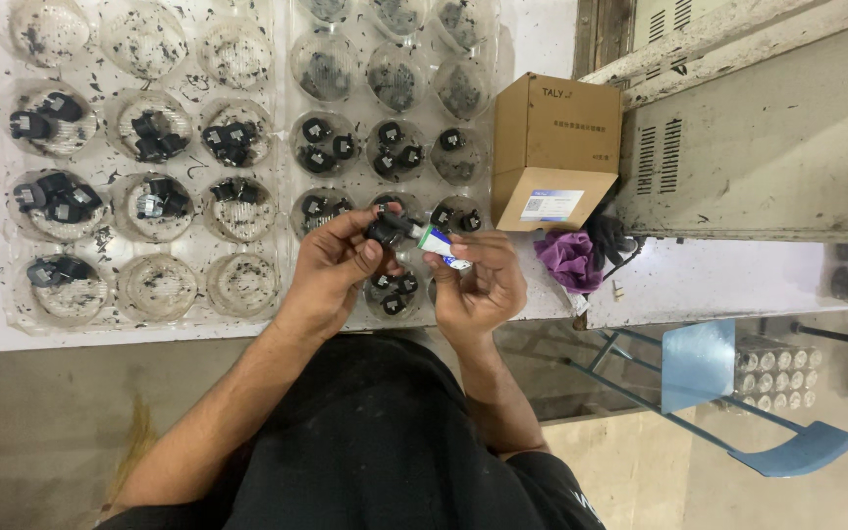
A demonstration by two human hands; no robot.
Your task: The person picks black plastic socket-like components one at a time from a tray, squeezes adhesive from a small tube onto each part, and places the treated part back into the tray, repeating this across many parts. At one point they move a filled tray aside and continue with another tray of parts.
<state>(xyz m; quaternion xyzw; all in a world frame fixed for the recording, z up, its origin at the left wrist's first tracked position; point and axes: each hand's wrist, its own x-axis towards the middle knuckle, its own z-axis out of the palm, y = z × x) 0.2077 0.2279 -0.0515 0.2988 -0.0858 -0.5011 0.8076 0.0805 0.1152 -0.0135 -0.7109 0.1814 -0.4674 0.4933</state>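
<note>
My left hand (331,267) holds a small black plastic part (386,229) between thumb and fingers, above the near edge of the white table. My right hand (483,285) grips a small white and green tube (439,241), its tip touching the black part. Under both hands lies a clear plastic tray (291,108) with round wells, several of them holding more black parts (317,132). A second such tray (4,186) sits to the left, also with black parts (56,196) in some wells.
A brown cardboard box (554,147) stands to the right of the trays, with a purple cloth (569,260) and black cable beside it. A grey metal machine housing (768,147) fills the far right. A blue chair (709,368) is below the table edge.
</note>
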